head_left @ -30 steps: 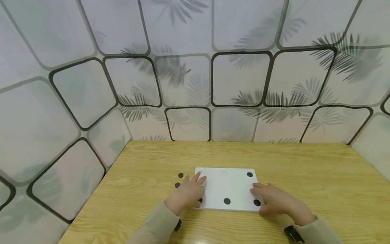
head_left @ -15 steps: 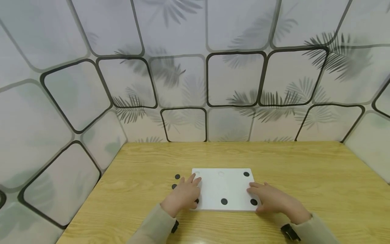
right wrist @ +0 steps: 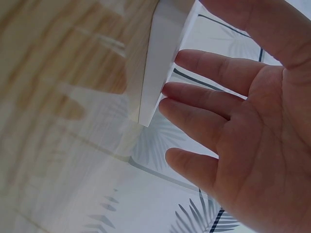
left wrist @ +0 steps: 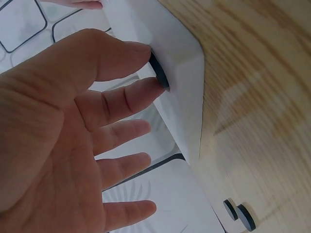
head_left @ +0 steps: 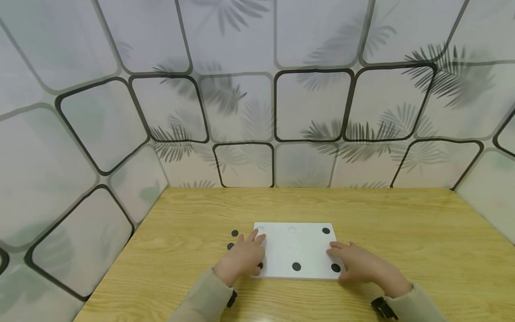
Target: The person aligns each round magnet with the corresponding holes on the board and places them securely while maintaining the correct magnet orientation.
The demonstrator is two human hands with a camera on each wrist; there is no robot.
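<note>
A white rectangular board [head_left: 295, 245] lies on the table. My left hand [head_left: 243, 257] is over its left end. In the left wrist view, thumb and index finger pinch the edge of a black disc [left wrist: 158, 70] at the board's near left corner, the other fingers extended. My right hand [head_left: 362, 263] touches the board's right edge with its fingers loosely extended. More black discs sit at the far right corner [head_left: 326, 230], near middle [head_left: 296, 266] and near right corner [head_left: 335, 268]. Pale round recesses show at the far left and far middle.
Two loose black discs lie on the wooden table [head_left: 193, 232] left of the board: a farther disc [head_left: 235, 233] and a nearer disc [head_left: 230, 246], partly behind my left hand. Leaf-patterned curtains [head_left: 314, 107] enclose the table's back and sides.
Both hands hold the same places on the board. The whole head view has shifted slightly, with the scene a little further left than a second ago.
</note>
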